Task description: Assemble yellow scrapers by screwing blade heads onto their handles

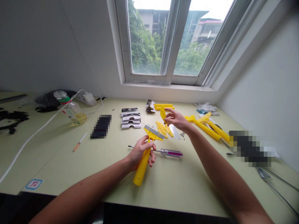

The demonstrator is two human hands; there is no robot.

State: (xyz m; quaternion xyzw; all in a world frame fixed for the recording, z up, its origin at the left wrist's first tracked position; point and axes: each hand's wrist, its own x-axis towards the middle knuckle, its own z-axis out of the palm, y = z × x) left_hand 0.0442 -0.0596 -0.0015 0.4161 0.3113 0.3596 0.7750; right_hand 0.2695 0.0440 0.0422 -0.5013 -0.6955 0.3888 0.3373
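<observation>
My left hand [142, 151] is wrapped round the handle of a yellow scraper [142, 169], whose head with a grey metal blade [154, 132] points away from me. Between the fingertips of my right hand [176, 119] is a yellow plastic cover plate [163, 114], raised above the table. Below it lie more yellow cover plates [161, 129], loose metal blades [175, 132] and several small screws [182, 136]. A screwdriver [171, 152] with a clear and purple handle rests behind my left hand, its shaft partly hidden by the fingers.
Stacked blade packs [131, 118] and yellow handles [164, 106] lie toward the window. Assembled yellow scrapers [207, 127] are at the right, near a blurred dark object [251, 149]. Leftward are a bottle [72, 112], a white cable [35, 135], a utility knife-like stick [79, 142] and a blurred dark rectangle [101, 126].
</observation>
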